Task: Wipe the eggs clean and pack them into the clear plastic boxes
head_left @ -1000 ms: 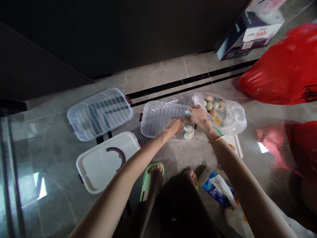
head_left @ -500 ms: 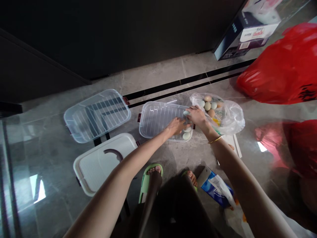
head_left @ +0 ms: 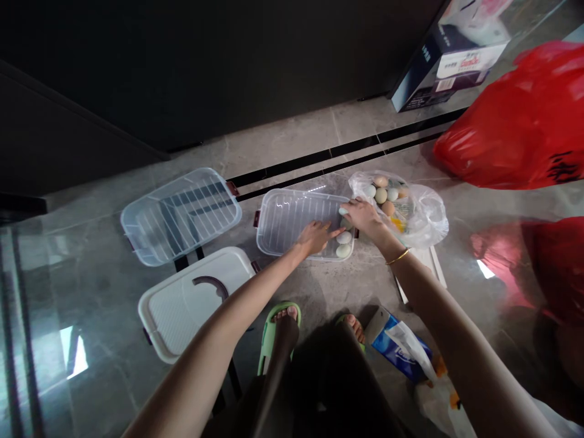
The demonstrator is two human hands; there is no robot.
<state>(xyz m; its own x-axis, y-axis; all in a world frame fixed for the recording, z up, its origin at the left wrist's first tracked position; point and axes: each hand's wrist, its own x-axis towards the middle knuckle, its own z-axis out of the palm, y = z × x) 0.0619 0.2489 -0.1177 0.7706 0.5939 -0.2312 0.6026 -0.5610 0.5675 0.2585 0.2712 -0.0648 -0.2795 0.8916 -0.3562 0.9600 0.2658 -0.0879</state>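
Observation:
On the floor ahead stands a clear plastic container (head_left: 292,222) with a ribbed bottom. Along its right end lie several pale eggs (head_left: 344,250) in a row. My right hand (head_left: 362,214) reaches in over that end, its fingers closed on a pale egg (head_left: 343,211) at the top of the row. Inside the container my left hand (head_left: 316,236) holds nothing; its index finger stretches right to the eggs and touches or nearly touches one. Just right of the container, a clear plastic bag (head_left: 426,216) holds several brown, cream and pale eggs (head_left: 381,194).
Left are another clear container (head_left: 182,213) and a white lid (head_left: 182,310) with a dark handle. A tissue pack (head_left: 401,350) lies by my right foot. Red bags (head_left: 515,134) and a box (head_left: 449,67) stand right. A dark cabinet front (head_left: 228,67) rises behind.
My left hand has drawn back slightly to the left, its index finger now extended, uncovering more of the eggs. The right hand stays at the top right corner with its egg.

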